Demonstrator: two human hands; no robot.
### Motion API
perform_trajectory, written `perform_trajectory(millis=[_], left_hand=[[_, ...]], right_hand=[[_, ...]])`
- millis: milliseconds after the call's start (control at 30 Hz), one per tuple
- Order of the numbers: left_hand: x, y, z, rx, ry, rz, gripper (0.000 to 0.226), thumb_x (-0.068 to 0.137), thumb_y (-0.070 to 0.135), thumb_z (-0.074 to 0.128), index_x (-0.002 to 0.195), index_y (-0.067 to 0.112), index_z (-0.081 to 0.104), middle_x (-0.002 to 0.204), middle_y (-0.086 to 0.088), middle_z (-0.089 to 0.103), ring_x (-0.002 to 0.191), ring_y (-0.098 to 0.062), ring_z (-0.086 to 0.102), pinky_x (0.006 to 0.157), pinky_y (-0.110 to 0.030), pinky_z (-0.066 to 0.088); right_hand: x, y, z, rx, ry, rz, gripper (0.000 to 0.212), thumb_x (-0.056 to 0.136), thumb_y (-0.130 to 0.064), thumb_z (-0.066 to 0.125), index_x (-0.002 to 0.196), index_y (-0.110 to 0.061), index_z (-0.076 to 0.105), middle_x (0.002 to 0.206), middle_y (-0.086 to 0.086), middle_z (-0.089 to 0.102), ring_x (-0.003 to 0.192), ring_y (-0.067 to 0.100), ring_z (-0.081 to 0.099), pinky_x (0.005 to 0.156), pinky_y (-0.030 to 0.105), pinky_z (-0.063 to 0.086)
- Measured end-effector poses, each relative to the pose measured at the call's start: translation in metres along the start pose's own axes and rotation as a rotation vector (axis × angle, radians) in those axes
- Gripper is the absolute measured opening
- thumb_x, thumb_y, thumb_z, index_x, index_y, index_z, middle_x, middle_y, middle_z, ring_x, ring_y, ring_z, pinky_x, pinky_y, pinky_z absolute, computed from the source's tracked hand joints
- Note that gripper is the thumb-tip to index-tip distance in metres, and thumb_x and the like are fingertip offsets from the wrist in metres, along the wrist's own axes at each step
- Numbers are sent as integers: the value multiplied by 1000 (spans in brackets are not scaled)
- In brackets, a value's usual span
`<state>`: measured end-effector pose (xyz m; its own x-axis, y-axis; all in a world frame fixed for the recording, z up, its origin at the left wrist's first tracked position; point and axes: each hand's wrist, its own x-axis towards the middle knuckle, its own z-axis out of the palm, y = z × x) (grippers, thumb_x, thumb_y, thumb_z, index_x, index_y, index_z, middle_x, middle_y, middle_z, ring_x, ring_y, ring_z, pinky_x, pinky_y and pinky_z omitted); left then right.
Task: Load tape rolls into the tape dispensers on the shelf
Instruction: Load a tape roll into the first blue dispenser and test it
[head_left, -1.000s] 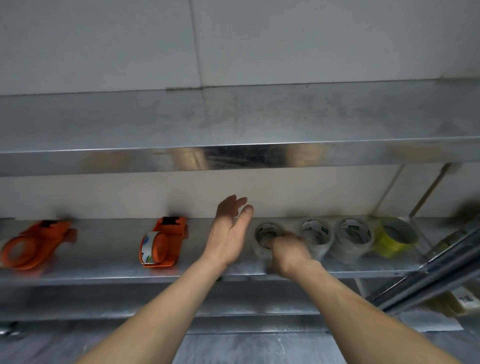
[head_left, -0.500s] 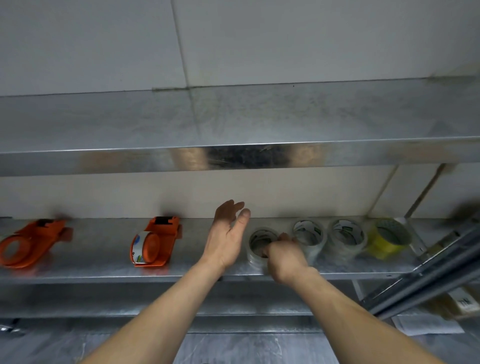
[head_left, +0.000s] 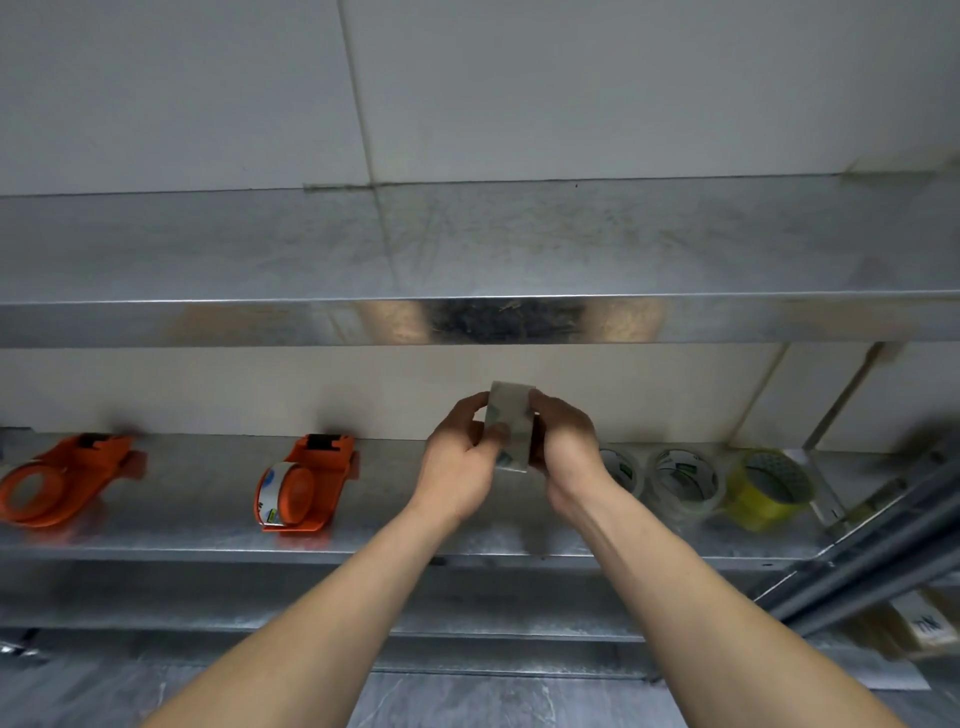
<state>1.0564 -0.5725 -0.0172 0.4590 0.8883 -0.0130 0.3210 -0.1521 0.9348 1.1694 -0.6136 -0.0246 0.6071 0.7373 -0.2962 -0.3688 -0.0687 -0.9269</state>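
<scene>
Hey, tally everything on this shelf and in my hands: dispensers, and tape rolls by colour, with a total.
Orange dispensers: 2, the empty dispenser and the loaded dispenser
Clear rolls: 3, the held roll and two shelf rolls
Yellow roll: 1
Loaded roll, white label: 1
Total: 7

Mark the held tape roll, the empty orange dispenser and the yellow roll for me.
held tape roll (head_left: 512, 411): head view, upper outer tape face.
empty orange dispenser (head_left: 83, 473): head view, orange body beside the hub ring.
yellow roll (head_left: 753, 504): head view, outer side wall.
</scene>
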Motion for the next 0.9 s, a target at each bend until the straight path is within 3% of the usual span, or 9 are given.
perform_trajectory(millis=[167, 300, 400, 500, 633, 800, 900], left_hand=[[0, 7, -3, -45, 81, 12, 36, 88, 12, 62, 122, 22, 61, 95, 0, 73, 86, -13, 70, 75, -36, 58], [-1, 8, -9, -100, 115, -7, 34, 86, 14, 63, 119, 24, 61, 94, 0, 74, 87, -14, 71, 77, -42, 59], [-6, 8, -17, -108, 130, -9, 32, 89, 11, 62, 117, 27, 61, 94, 2, 74, 86, -10, 71, 76, -39, 59], [-11, 6, -28, -107, 133, 1, 32, 89, 11, 61, 115, 29, 61, 99, 2, 74, 90, -11, 70, 80, -40, 59], [-18, 1, -48, -109, 163, 1, 30, 90, 16, 62, 115, 32, 60, 99, 3, 74, 92, -8, 69, 85, -42, 58], [-33, -10, -86, -130, 249, 1, 33, 93, 20, 62, 126, 21, 59, 115, 0, 69, 105, -13, 64, 94, -47, 54], [-46, -18, -116, -154, 300, 5, 37, 90, 30, 63, 125, 19, 60, 118, -3, 68, 98, -16, 65, 92, -52, 54]], right_hand=[[-12, -11, 3, -50, -92, -94, 26, 76, -2, 60, 96, -7, 76, 95, 16, 76, 96, 39, 70, 79, 46, 59], [-22, -20, 7, -112, -101, -177, 25, 78, 6, 63, 93, -8, 77, 87, 6, 77, 77, 15, 70, 60, 18, 53], [-28, -20, 13, -120, -118, -191, 23, 80, 4, 64, 86, -14, 76, 80, -2, 76, 70, 4, 67, 54, 10, 48], [-33, -17, 22, -117, -144, -164, 25, 84, 0, 63, 78, -22, 74, 71, -8, 72, 61, -4, 64, 50, 12, 45], [-42, -11, 43, -98, -140, -146, 27, 86, 0, 59, 73, -20, 72, 66, -5, 70, 67, 12, 61, 61, 24, 43], [-57, 0, 78, -79, -140, -139, 25, 86, 0, 56, 73, -16, 70, 67, -2, 68, 67, 15, 60, 61, 24, 42], [-69, 9, 102, -82, -156, -139, 22, 88, -4, 57, 73, -15, 67, 69, -1, 67, 68, 17, 59, 61, 25, 42]])
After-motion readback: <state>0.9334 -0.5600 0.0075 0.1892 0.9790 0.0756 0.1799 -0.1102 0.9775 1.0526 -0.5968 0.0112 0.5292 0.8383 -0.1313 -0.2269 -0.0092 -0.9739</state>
